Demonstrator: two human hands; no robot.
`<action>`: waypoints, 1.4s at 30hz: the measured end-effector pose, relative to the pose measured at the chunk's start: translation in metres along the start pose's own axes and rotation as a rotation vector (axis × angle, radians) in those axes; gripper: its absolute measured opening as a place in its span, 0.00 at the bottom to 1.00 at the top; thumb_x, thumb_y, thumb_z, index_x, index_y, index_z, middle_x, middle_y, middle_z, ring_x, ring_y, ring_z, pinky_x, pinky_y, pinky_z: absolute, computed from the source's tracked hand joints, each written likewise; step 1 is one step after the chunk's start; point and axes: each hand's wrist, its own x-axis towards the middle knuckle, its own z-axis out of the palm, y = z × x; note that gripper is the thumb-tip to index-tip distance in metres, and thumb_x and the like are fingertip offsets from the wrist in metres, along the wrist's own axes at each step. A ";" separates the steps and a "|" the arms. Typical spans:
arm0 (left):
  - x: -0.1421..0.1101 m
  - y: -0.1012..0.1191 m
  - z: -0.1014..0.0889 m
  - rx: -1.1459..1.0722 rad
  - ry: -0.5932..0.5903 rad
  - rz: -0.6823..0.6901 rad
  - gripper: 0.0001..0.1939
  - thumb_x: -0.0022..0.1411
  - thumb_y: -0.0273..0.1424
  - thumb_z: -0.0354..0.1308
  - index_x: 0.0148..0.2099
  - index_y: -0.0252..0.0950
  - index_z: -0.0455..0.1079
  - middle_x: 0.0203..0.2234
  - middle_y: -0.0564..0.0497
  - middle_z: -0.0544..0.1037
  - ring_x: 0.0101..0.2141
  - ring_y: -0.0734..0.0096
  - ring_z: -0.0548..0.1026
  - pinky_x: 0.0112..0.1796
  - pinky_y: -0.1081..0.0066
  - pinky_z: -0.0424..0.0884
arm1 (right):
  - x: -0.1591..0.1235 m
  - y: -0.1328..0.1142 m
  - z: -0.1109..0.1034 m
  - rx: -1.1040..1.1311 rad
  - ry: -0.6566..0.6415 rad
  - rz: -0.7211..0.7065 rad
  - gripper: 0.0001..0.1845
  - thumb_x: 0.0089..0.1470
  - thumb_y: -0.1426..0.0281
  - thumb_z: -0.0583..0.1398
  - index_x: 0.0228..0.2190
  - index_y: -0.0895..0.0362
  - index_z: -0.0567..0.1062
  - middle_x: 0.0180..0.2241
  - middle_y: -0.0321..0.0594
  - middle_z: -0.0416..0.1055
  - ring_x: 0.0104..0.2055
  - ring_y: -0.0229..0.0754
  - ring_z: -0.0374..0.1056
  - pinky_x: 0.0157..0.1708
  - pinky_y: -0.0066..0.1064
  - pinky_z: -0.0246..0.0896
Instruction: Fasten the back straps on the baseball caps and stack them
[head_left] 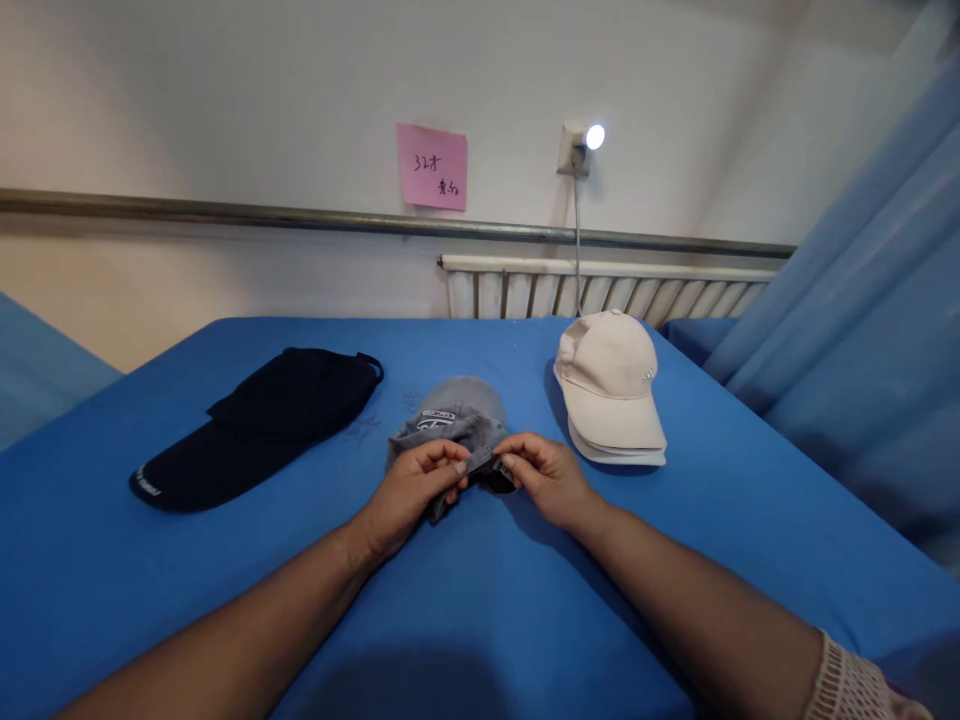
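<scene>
Left grip (411, 490) and right grip (551, 484) pinch the grey cap (475, 398) by its strap (478, 460) between them, likely steadying it.

Sleeve (859, 680): pale cream-pink, openwork knit with a crocheted look, pierced by small gaps; toward 4 o'clock, cropped at the lower border.
Cuff (819, 672): finely ribbed edging in matching pale yarn, curved closely around the right forearm (690, 600).
Right forearm: bare below the cuff, between 4 and 5 o'clock; broad at the knit, slimmer farther down.
Left forearm (255, 620): bare along all the visible length, between 7 and 8 o'clock.
Right hand (555, 482): bare, short-nailed, toward 5 o'clock.
Left hand (409, 490): bare, short-nailed, toward 7 o'clock.
</scene>
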 end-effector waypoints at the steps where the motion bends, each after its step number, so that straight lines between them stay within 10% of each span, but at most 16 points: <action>1: 0.000 0.000 0.000 0.006 -0.008 -0.002 0.12 0.56 0.36 0.64 0.38 0.34 0.71 0.23 0.56 0.72 0.21 0.80 0.66 0.21 0.78 0.61 | 0.000 0.000 0.000 0.005 0.002 0.002 0.08 0.57 0.66 0.58 0.36 0.55 0.76 0.27 0.34 0.71 0.27 0.35 0.65 0.29 0.27 0.62; 15: -0.002 0.001 -0.001 0.061 -0.087 -0.024 0.14 0.56 0.39 0.63 0.39 0.33 0.71 0.22 0.56 0.69 0.20 0.79 0.64 0.19 0.77 0.60 | -0.006 -0.011 0.000 -0.411 0.022 -0.331 0.11 0.54 0.74 0.63 0.41 0.55 0.70 0.46 0.45 0.71 0.30 0.37 0.66 0.34 0.33 0.67; 42: 0.000 -0.001 -0.002 0.075 -0.099 0.006 0.15 0.58 0.40 0.64 0.38 0.33 0.71 0.22 0.56 0.69 0.21 0.80 0.64 0.21 0.77 0.61 | -0.007 -0.014 0.002 -0.798 0.147 -0.307 0.09 0.56 0.69 0.63 0.39 0.57 0.71 0.37 0.44 0.71 0.39 0.47 0.68 0.38 0.37 0.65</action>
